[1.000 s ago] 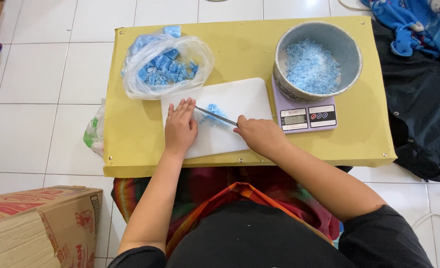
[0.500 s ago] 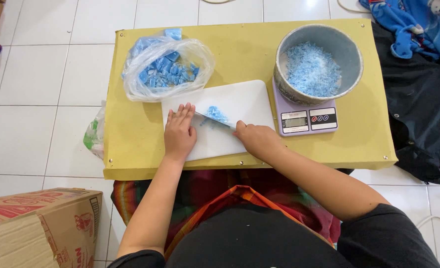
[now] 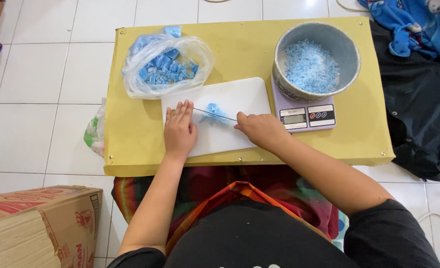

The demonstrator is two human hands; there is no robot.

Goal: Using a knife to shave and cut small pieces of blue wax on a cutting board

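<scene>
2 hands work on your white cutting board [image 3: 240, 101]: your right hand [image 3: 262, 130] grips a knife [image 3: 215, 114], its blade running left and slightly away across the blue pieces [image 3: 212, 112]; your left hand [image 3: 179, 130] lies flat and open at its tip.

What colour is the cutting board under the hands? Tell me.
White; the cutting board shows plainly in the head view, on the yellow table.

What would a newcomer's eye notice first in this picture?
Bright blue stands out: a metal bowl of blue shavings on a scale at right, and a plastic bag of blue blocks at left. Between them, the right hand holds a knife over the white cutting board.
</scene>
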